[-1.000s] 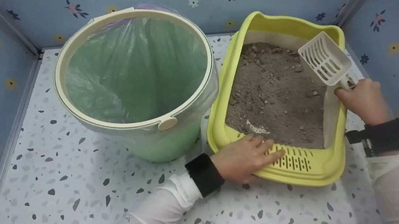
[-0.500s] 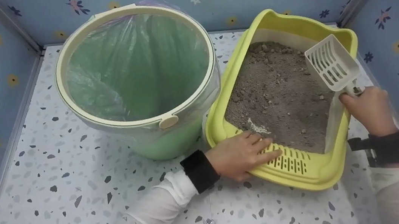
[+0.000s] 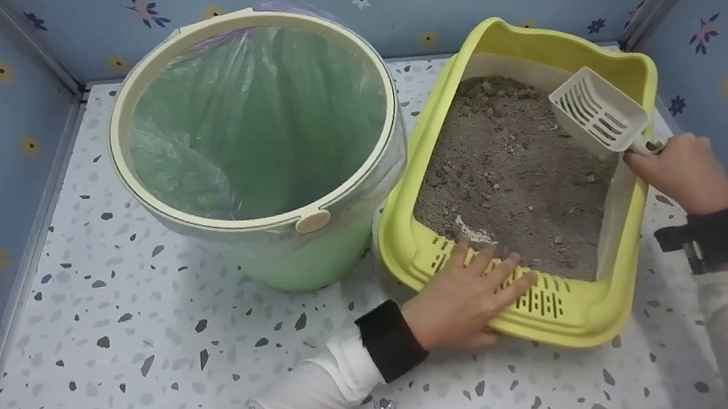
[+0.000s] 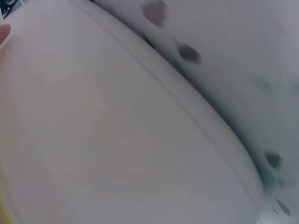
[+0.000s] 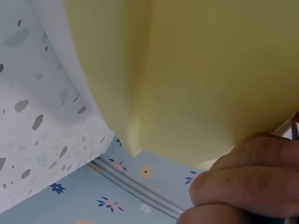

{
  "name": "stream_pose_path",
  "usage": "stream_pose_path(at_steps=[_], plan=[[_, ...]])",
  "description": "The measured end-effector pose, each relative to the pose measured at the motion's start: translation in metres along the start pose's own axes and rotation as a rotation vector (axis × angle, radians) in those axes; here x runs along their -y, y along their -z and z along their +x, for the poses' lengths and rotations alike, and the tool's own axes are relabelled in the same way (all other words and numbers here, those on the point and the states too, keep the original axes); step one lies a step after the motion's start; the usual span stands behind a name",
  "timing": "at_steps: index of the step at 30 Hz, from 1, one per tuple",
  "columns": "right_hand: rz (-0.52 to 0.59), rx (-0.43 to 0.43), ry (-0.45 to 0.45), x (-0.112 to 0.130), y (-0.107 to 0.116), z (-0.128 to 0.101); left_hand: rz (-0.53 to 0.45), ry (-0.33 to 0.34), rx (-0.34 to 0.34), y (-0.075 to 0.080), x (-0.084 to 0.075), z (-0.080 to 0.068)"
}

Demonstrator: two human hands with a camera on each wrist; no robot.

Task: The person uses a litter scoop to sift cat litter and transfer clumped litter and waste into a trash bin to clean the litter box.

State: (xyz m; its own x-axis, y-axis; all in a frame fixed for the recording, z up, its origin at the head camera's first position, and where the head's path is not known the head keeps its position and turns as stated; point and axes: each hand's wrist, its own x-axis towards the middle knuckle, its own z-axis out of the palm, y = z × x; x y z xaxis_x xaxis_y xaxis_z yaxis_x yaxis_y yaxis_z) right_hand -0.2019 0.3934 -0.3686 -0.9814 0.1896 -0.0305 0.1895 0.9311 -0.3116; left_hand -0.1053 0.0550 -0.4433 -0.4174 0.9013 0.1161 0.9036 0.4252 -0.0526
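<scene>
Bin, litter tray and scoop on a speckled floor, one hand on the tray and one on the scoop.

At the upper left of the head view stands a green bin [image 3: 259,141] lined with a clear bag, its cream rim just beside the yellow litter tray [image 3: 587,323] at centre right. The left hand [image 3: 469,299] lies flat with fingers spread on the tray's slotted near rim. Grey litter [image 3: 506,173] fills the tray. At the right, the right hand [image 3: 683,172] grips the handle of a white slotted scoop [image 3: 596,113], whose blade is tilted above the litter near the tray's far right corner. The left wrist view is a blur; the right wrist view shows the tray's yellow wall [image 5: 196,70] close above curled fingers [image 5: 243,182].
</scene>
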Motion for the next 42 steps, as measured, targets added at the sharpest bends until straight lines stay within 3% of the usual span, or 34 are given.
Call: stream_pose_path(at_steps=[8,11,14,18,22,42], plan=[[-0.006,0.037,0.014,-0.006,0.009,0.042,-0.010,0.063,0.116,0.005,-0.035,0.024],[-0.006,0.052,0.002,-0.008,0.010,0.052,0.010,0.080,0.099,0.003,-0.046,0.034],[0.005,0.065,-0.011,-0.009,0.010,0.056,0.071,0.063,0.023,-0.003,-0.052,0.040],[0.033,0.074,-0.010,-0.009,0.009,0.054,0.157,0.030,-0.072,-0.009,-0.051,0.041],[0.056,0.062,-0.009,-0.009,0.007,0.052,0.181,0.008,-0.107,-0.010,-0.050,0.041],[0.130,0.004,-0.097,-0.012,0.005,0.036,0.131,-0.061,-0.124,-0.010,-0.040,0.036]])
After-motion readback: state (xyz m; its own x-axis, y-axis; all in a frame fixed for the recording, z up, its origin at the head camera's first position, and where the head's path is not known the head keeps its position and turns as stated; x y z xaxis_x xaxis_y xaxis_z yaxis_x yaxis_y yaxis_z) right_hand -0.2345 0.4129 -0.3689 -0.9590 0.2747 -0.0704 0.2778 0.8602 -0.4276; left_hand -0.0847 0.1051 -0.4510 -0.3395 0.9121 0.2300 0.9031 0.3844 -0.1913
